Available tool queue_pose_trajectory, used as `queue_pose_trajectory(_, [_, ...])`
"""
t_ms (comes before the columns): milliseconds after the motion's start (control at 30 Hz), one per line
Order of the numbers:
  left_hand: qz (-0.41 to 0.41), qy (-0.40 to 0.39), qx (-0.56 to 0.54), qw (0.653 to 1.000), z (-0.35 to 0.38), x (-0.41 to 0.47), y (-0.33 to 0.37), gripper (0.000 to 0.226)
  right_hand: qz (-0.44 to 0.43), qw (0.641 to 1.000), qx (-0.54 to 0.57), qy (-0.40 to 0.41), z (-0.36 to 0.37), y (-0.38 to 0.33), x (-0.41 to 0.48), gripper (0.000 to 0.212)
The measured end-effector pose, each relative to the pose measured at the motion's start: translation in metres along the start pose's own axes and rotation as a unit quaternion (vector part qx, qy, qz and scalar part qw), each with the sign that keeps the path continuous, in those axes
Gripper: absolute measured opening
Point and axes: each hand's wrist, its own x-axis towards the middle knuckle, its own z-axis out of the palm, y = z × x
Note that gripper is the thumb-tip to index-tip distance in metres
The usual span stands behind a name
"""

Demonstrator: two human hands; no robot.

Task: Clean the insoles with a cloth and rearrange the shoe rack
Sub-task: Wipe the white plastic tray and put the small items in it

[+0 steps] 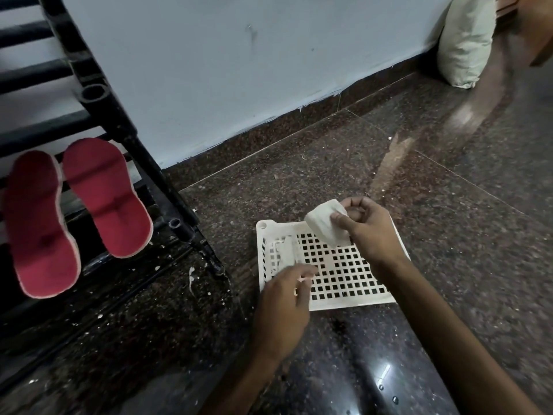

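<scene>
Two red insoles (106, 199) with pale edges lie side by side on the lower bars of a black shoe rack (98, 94) at the left. On the floor sits a white perforated plastic basket (344, 280). My right hand (365, 229) holds a white cloth (324, 224) above the basket's far edge, fingers curled round it. My left hand (284, 307) hovers over the basket's near left corner, fingers loosely curled; it looks blurred. Another pale piece of cloth (285, 253) lies inside the basket at its left side.
Dark speckled granite floor (449, 205) spreads around the basket. A pale blue wall (239, 70) with a dark skirting runs behind. A cream sack (466, 40) leans at the far right corner. White specks litter the floor under the rack.
</scene>
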Motion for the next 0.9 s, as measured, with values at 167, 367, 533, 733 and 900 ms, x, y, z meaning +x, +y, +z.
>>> queue_pose_trajectory(167, [-0.089, 0.057, -0.143, 0.984, -0.019, 0.026, 0.002, 0.029, 0.025, 0.996, 0.036, -0.077, -0.003, -0.002, -0.009, 0.014])
queue_pose_trajectory(367, [-0.109, -0.056, -0.275, 0.954, -0.027, 0.047, 0.021, 0.025, 0.052, 0.979, 0.041, -0.191, -0.003, -0.006, -0.013, 0.014])
queue_pose_trajectory(533, [-0.179, -0.032, -0.288, 0.940, -0.018, 0.046, 0.017, 0.014, -0.066, 0.984, -0.129, -0.102, -0.002, 0.007, -0.012, 0.010])
queue_pose_trajectory(733, [-0.237, -0.012, -0.368, 0.899, -0.018, 0.043, 0.015, 0.025, 0.157, 0.975, 0.041, -0.154, -0.001, 0.020, -0.025, 0.037])
queue_pose_trajectory(900, [-0.258, -0.013, -0.404, 0.877, -0.019, 0.043, 0.013, 0.024, 0.206, 0.961, 0.088, -0.161, -0.007, 0.023, -0.030, 0.021])
